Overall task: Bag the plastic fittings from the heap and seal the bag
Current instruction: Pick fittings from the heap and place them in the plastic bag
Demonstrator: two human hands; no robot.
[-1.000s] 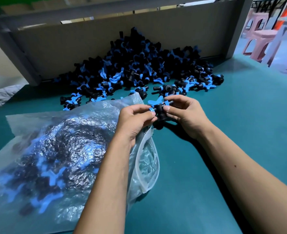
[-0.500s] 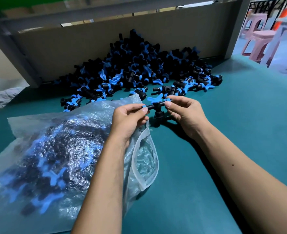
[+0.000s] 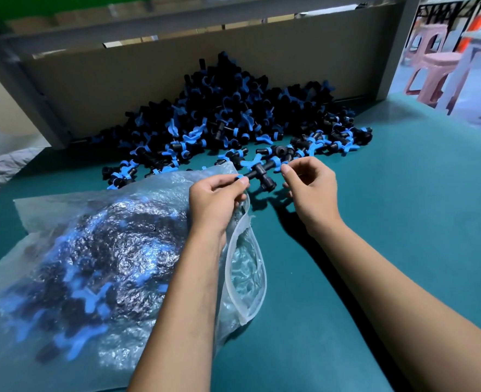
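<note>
left hand [image 3: 218, 198] and right hand [image 3: 310, 182] each pinch one end of a black-and-blue tee fitting [image 3: 259, 172], held just above the open mouth of the part-filled clear bag [image 3: 98, 250] on the green worktop [image 3: 403, 222]; heap of fittings [image 3: 228, 117] lies behind.

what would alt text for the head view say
Two bare hands, left hand and right hand, pinch opposite ends of a black and blue plastic fitting above the open mouth of a part-filled clear bag. A heap of fittings lies behind on the green table.
</note>
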